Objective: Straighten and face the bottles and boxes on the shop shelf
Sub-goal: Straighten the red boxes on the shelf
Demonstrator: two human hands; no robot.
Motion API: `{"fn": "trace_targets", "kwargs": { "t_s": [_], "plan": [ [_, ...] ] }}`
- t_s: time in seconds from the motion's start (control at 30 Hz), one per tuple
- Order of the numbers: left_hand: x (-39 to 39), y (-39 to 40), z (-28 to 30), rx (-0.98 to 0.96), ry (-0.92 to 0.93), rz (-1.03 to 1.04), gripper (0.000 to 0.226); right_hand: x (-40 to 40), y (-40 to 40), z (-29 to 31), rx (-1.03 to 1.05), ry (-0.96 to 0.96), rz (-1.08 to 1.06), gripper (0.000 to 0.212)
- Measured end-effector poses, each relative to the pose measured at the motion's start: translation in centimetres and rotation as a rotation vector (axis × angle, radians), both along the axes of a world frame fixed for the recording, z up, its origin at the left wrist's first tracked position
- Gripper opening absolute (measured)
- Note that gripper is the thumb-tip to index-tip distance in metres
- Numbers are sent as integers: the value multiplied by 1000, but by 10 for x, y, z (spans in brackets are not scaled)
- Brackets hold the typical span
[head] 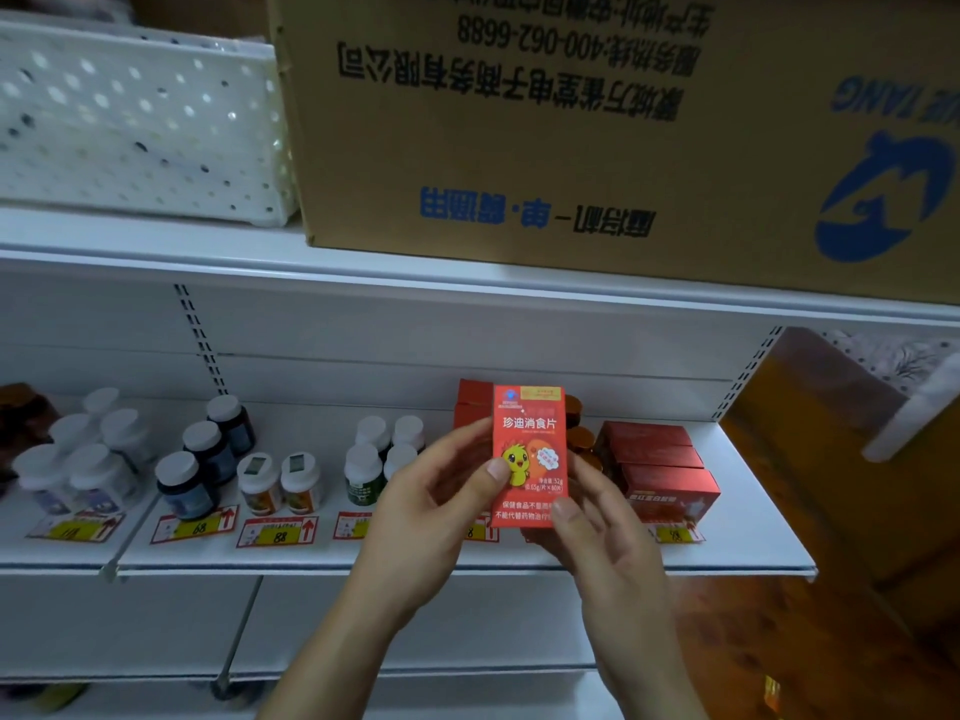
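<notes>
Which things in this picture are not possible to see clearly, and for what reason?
Head view only:
- Price tag under the red box: mostly covered by the left hand.
- Orange-capped bottles: mostly hidden behind the red box and the right hand.
- Brown jar: cut off by the left edge, blurred.
- Small print on the white-capped bottles: too small to read.

Red box (529,449) (yellow chick on front) upright, facing out, above the white shelf (415,556) edge.
</notes>
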State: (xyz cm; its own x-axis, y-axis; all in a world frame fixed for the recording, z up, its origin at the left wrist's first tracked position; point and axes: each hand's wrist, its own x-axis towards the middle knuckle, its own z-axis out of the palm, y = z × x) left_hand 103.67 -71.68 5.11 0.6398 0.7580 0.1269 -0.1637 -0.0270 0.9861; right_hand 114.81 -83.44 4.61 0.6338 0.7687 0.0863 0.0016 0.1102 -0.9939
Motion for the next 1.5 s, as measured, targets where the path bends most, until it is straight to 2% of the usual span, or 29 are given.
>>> {"fn": "trace_targets", "kwargs": {
  "t_s": [0.1,0.23,0.37,0.47,0.53,0.67,0.87,1.03,1.17,1.27,1.37,1.43,1.5],
  "plan": [
    [-1,-1,1,2,23,15,41,-1,1,2,14,28,21,46],
    [2,-2,1,90,73,141,30,-3,5,4,19,-27,-77,53],
    [4,-6,5,91,52,156,37,-10,11,2,21,-91,-149,65],
    [5,-8,7,70,54,102,58,-13,11,1,18,-175,-180,46],
    [3,-5,6,51,51,93,64,-15,10,4,2,-230,-210,36],
    [0,-1,2,6,31,77,58,-15,12,6,-30,-182,-196,33],
    [-2,2,3,26,-14,69,42,-12,13,7,-8,-105,-171,39],
    [-1,1,3,42,3,81,43,-12,16,9,4,-68,-153,40],
    [0,2,3,92,60,114,34,-12,18,8,31,-84,-156,38],
    [4,3,-1,159,111,192,28,-11,22,1,44,-100,-215,54],
    [9,-4,1,66,61,133,39,-14,26,-7,-6,-183,-257,73],
    [11,-5,2,21,52,89,53,-15,23,-9,-10,-265,-261,66],
    [10,-1,3,7,47,84,55,-15,20,-9,14,-277,-234,51]
  ]
}}
